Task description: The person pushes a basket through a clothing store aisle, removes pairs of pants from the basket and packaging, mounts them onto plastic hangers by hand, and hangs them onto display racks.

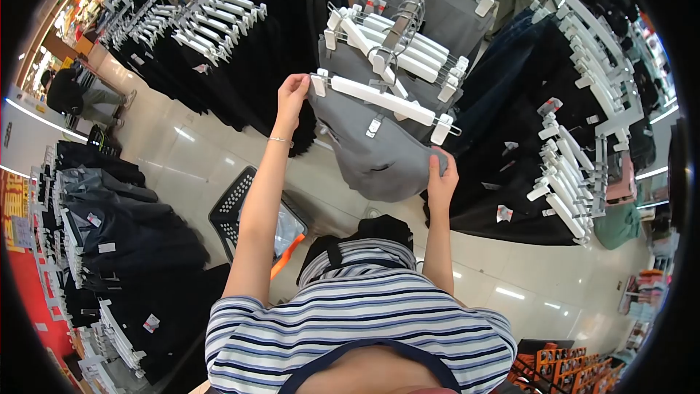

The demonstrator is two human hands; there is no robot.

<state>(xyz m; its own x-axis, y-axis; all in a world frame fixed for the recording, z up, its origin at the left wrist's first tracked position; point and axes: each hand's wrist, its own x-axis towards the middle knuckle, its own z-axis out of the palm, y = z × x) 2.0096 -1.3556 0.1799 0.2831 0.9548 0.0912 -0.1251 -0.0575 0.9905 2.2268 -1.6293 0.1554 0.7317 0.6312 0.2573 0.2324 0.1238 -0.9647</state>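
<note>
Grey trousers hang from a white clip hanger in front of me, with a small white tag near the waistband. My left hand is closed at the hanger's left end, by the clip and the corner of the waistband. Lower down on the right, my right hand pinches the side edge of the grey cloth, thumb up. Just behind, more white hangers with grey garments hang on a metal rail arm.
Racks of dark trousers stand at the upper left, the right and the lower left. A black basket is on the floor beside my left arm. A person in dark clothes sits at the far left.
</note>
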